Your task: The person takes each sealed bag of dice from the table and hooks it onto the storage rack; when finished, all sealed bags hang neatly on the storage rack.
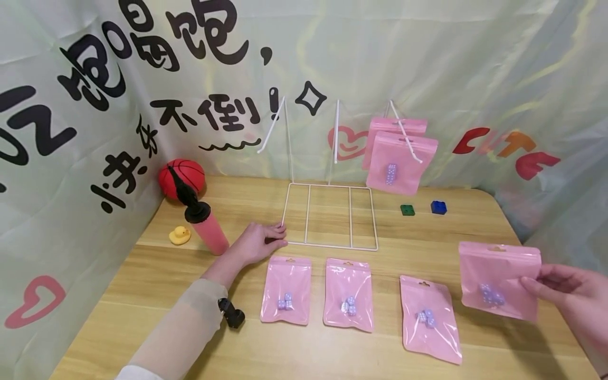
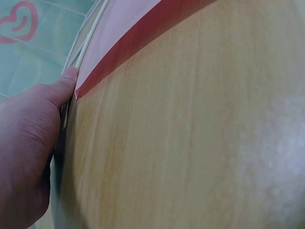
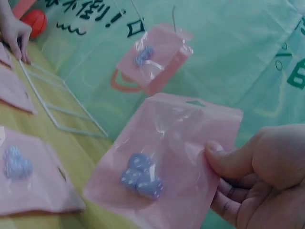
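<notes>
My right hand (image 1: 570, 293) pinches a pink zip bag (image 1: 499, 279) by its right edge, thumb in front, and holds it above the table. Several lilac dice (image 3: 141, 176) show through its front, below the hang hole. With my left hand (image 1: 258, 241) I hold the near left corner of a white wire display rack (image 1: 339, 247), thumb and fingers around the wire. Two pink bags (image 1: 404, 163) hang one behind the other on the rack's right hook. Closer to me lie three more bags of dice: a left one (image 1: 285, 290), a middle one (image 1: 349, 295) and a right one (image 1: 429, 319).
A pink hand pump (image 1: 211, 235) with a black top stands left of my left hand, by a yellow rubber duck (image 1: 180, 235) and a red ball (image 1: 182, 179). Green (image 1: 407, 210) and blue (image 1: 439, 207) toy bricks lie right of the rack. A printed cloth (image 1: 451, 68) hangs behind.
</notes>
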A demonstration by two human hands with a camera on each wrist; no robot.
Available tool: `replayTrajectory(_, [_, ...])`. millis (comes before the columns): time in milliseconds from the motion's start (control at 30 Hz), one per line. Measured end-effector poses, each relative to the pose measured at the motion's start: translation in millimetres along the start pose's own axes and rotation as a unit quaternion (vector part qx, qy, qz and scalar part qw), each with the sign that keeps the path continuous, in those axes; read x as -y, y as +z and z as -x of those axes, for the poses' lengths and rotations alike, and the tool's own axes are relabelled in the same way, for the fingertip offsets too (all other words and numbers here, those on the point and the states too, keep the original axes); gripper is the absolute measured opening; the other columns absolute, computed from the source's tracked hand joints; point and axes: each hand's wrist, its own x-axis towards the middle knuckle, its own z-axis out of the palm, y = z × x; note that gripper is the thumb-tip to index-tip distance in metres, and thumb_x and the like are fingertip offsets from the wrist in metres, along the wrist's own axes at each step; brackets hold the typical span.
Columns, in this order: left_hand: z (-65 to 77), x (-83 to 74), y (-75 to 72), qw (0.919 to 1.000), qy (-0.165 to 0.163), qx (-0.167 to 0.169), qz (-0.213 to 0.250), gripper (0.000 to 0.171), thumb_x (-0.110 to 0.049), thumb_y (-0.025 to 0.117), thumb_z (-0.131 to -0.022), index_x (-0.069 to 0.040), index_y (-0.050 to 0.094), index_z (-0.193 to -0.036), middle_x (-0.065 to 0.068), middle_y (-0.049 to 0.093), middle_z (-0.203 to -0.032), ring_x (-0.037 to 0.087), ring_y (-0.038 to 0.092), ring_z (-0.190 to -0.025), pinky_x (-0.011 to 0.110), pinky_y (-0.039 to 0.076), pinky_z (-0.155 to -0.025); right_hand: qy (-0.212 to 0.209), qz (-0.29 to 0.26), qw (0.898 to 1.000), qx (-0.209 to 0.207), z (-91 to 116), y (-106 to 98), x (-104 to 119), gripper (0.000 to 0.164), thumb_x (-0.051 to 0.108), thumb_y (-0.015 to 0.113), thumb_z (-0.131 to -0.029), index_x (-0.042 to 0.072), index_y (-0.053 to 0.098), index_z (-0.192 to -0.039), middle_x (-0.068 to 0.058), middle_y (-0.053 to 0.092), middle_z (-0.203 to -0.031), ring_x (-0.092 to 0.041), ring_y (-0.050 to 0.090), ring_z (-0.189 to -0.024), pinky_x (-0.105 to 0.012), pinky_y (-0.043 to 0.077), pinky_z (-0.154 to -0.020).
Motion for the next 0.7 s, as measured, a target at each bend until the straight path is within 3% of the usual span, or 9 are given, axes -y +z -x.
replayTrajectory(233, [-0.7, 0.9, 0.7, 1.0000, -0.004, -0.003, 0.001, 0.033, -0.027, 0.080, -0.099, -0.010, 0.077, -0.126, 0.002, 0.065, -0.141, 0.017, 0.054, -0.140, 0.041, 0.040, -0.117, -0.018, -0.068, 0.998, 0.003, -11, 22, 21, 0.027, -0.019, 0.066, -0.095, 0.005, 0.079, -0.095, 0.002, 0.078, -0.085, -0.002, 0.070, -0.076, -0.010, 0.052, -0.070])
replayTrajectory(400, [-0.6, 2.0, 1.7, 1.0000, -0.006, -0.004, 0.001, 0.033, -0.028, 0.080, -0.098, -0.011, 0.077, -0.126, 0.001, 0.065, -0.141, 0.017, 0.054, -0.140, 0.041, 0.040, -0.118, -0.045, -0.153, 0.987, 0.023, -17, 36, 31, 0.028, -0.023, 0.060, -0.096, -0.002, 0.079, -0.103, -0.004, 0.079, -0.091, -0.008, 0.070, -0.080, -0.013, 0.055, -0.072])
replayTrajectory(700, [-0.7, 2.0, 1.2, 0.9998, -0.017, 0.002, 0.003, 0.033, -0.029, 0.079, -0.099, -0.012, 0.077, -0.127, -0.001, 0.064, -0.142, 0.015, 0.052, -0.140, 0.041, 0.039, -0.118, -0.061, -0.207, 0.976, 0.036, -23, 61, 49, 0.031, -0.026, 0.057, -0.095, -0.005, 0.078, -0.106, -0.007, 0.080, -0.094, -0.011, 0.072, -0.082, -0.015, 0.057, -0.074])
